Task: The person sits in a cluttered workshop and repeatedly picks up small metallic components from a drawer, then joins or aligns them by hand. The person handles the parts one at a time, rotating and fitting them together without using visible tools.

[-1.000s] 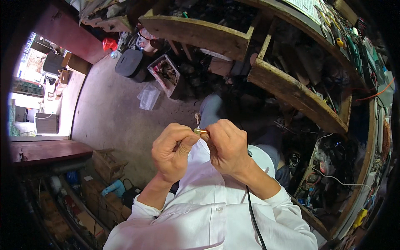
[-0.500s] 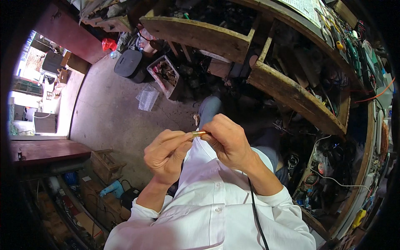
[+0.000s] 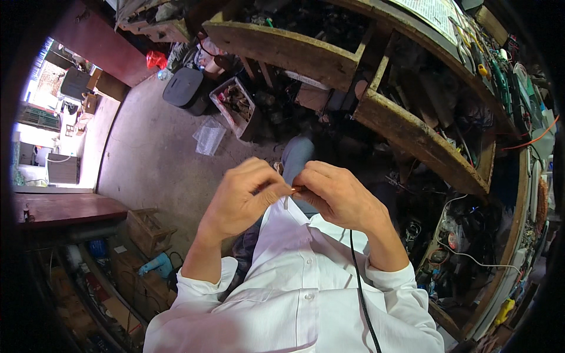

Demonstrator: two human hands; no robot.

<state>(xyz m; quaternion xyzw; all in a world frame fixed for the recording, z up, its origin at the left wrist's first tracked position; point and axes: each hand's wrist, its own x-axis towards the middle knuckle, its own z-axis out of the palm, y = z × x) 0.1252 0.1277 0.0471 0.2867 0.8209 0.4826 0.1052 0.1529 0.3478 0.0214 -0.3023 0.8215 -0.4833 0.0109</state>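
Note:
In front of my shirt my two hands meet, fingertip to fingertip. A small, slim amber-coloured piece (image 3: pixel 296 189) shows between them, mostly covered by the fingers, so its exact kind is unclear. My right hand (image 3: pixel 341 195) is closed round it with thumb and curled fingers. Thumb and forefinger of my left hand (image 3: pixel 241 197) are pinched at the piece's left end, with the other fingers curled above. Just below the fingertips hangs a small pale bit (image 3: pixel 286 203), too small to name.
Two open wooden drawers, one (image 3: pixel 288 52) ahead and one (image 3: pixel 421 141) to the right, jut from a cluttered workbench. A dark lidded bin (image 3: pixel 183 88), a box of scraps (image 3: pixel 234 112) and bubble wrap (image 3: pixel 209 136) lie on the floor. A small wooden stool (image 3: pixel 148 228) stands left.
My left hand has moved right and turned, its fingertips now covering most of the amber piece that showed between the hands before. My right hand has shifted slightly, still gripping.

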